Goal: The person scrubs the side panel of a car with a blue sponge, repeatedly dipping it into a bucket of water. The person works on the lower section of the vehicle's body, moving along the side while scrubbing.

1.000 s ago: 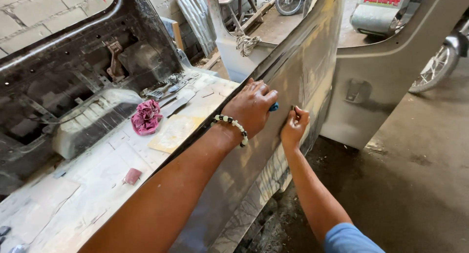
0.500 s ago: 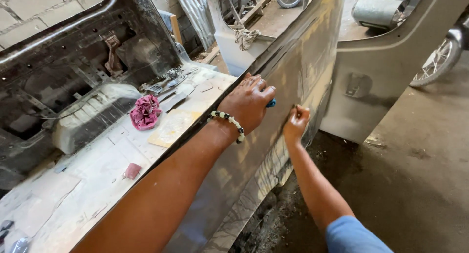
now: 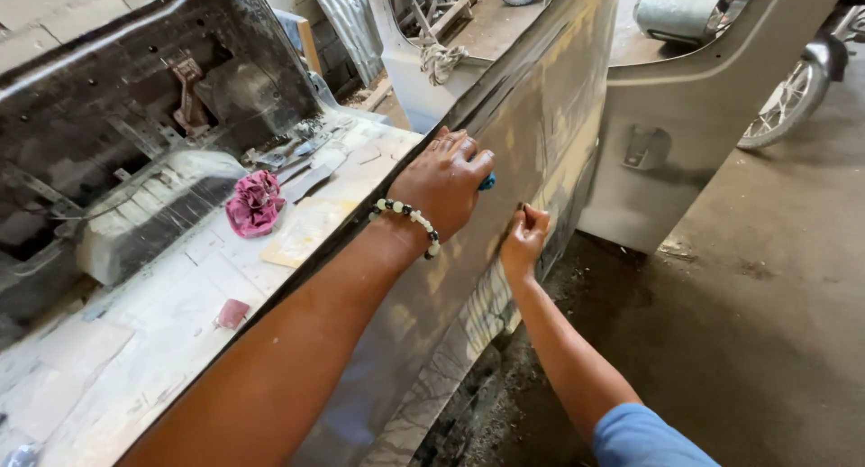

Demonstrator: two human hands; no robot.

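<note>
Workshop floor of bare concrete (image 3: pixel 766 341) lies beside a grey, sanded vehicle side panel (image 3: pixel 541 133), its flat top carrying a pink rag (image 3: pixel 254 202). Left hand (image 3: pixel 443 183) presses spread fingers over a small blue object (image 3: pixel 487 181) on the panel; right hand (image 3: pixel 524 237), fingers curled shut, touches the panel lower down, contents hidden. Uneven pressure could gouge the filler, or the blue object could slip off the sloping face.

**Workshop surroundings: open-air repair yard**

Floor (image 3: pixel 766 341): bare concrete, stained dark, with dirt and debris at the panel's base. Rear wall (image 3: pixel 54 7): pale block masonry, upper left. Corrugated metal sheets (image 3: pixel 338 16) lean beside it. A motorcycle wheel (image 3: pixel 788 102) stands at right. Timber and knotted rope (image 3: pixel 439 61) lie behind. Daylight falls from the far side.
</note>
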